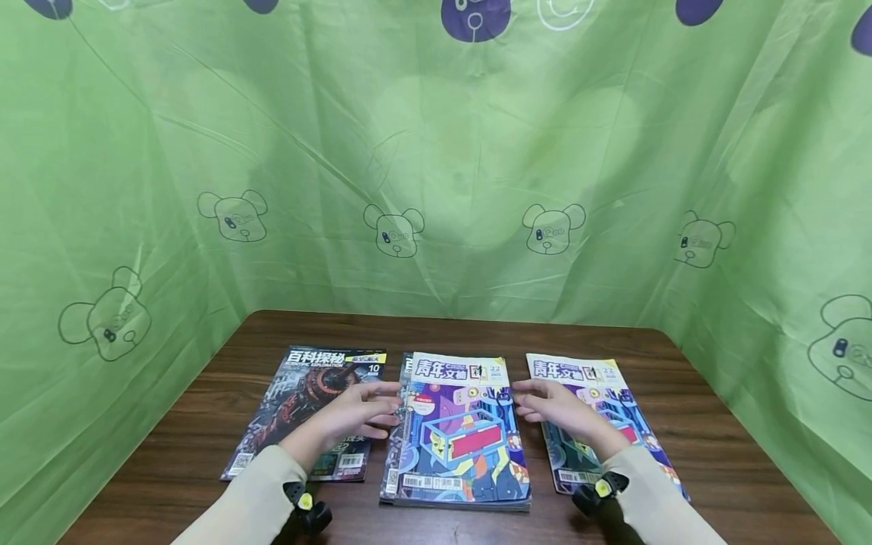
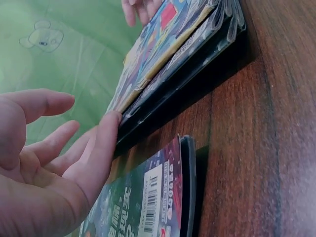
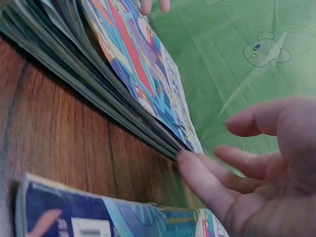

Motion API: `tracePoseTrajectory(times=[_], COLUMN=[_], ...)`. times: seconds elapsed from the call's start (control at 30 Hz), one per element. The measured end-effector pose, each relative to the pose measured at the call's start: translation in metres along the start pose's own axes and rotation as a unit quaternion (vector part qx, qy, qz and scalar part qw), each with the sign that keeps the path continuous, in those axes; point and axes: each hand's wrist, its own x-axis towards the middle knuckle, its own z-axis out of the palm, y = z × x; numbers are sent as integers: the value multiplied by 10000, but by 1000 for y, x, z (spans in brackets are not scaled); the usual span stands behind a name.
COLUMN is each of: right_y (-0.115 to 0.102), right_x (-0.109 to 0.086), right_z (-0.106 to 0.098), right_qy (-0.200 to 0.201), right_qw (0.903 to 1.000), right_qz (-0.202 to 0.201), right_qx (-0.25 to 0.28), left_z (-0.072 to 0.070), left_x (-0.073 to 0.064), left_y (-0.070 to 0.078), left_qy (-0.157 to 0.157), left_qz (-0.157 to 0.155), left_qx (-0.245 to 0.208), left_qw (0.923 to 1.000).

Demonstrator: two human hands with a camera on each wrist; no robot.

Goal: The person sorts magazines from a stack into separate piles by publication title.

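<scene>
A stack of magazines [image 1: 436, 416] lies in the middle of the table, its top cover purple and blue with a red block. My left hand [image 1: 361, 412] reaches over a dark magazine [image 1: 300, 390], fingertips right at the stack's left edge. On the other side, my right hand [image 1: 562, 411] extends over a second purple magazine [image 1: 565, 371], its fingertips by the stack's right edge. Fingers of both hands are relaxed and hold nothing. In the left wrist view the stack's spines [image 2: 197, 54] show; the right wrist view shows its page edges [image 3: 94, 84].
The brown wooden table [image 1: 450, 333] carries all three groups of magazines, with a gap on each side of the middle stack. A green curtain [image 1: 463, 166] with bear drawings encloses the back and sides. Small black devices [image 1: 306, 507] are strapped to both wrists.
</scene>
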Motion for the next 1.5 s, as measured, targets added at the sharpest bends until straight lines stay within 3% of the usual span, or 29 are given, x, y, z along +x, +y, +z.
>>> tracePoseTrajectory(times=[0.3,0.7,1.07,1.5], right_y=[4,5,12,13], right_x=[-1,-1,1,1], right_z=[-1,2,4,5], right_qy=[-580,-450,-322,-322], right_qw=[9975,9975,9976,9979], right_qz=[380,544,590,545], right_qx=[156,68,187,162], left_z=[5,12,15,20], left_x=[2,6,5,9], left_y=[-2,-4,-2,-4], left_qy=[120,236,-9,154], left_qz=[-124,-60,106,168], left_qx=[49,106,-209,459], left_qw=[9998,9996,9997,9987])
